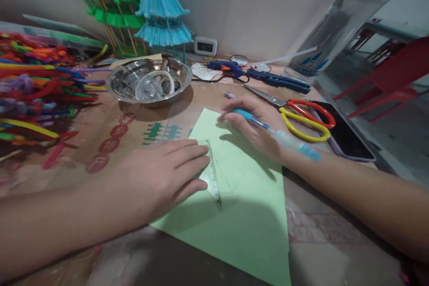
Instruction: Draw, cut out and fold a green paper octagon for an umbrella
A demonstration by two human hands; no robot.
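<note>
A sheet of light green paper (248, 237) lies on the work surface, with thin pencil-like lines of an angular shape on it. My left hand (167, 170) rests flat over a clear set square (212, 178), fingers stretched and pressing it onto the paper; much of the set square is hidden. Above the paper's upper right, my right hand (254, 120) has a blue and clear pen (248, 115) between thumb and fingers. The pen lies tilted across the hand, its rear part blurred, and its tip is off the paper.
Scissors (291, 116) and a phone (348, 134) lie to the right. Behind are a metal bowl (117, 94), a glue gun (228, 68), blue pliers-like tool (278, 81), a clear container (321, 35) and green and blue paper towers (162, 4). Colourful pipe cleaners (33, 85) fill the left.
</note>
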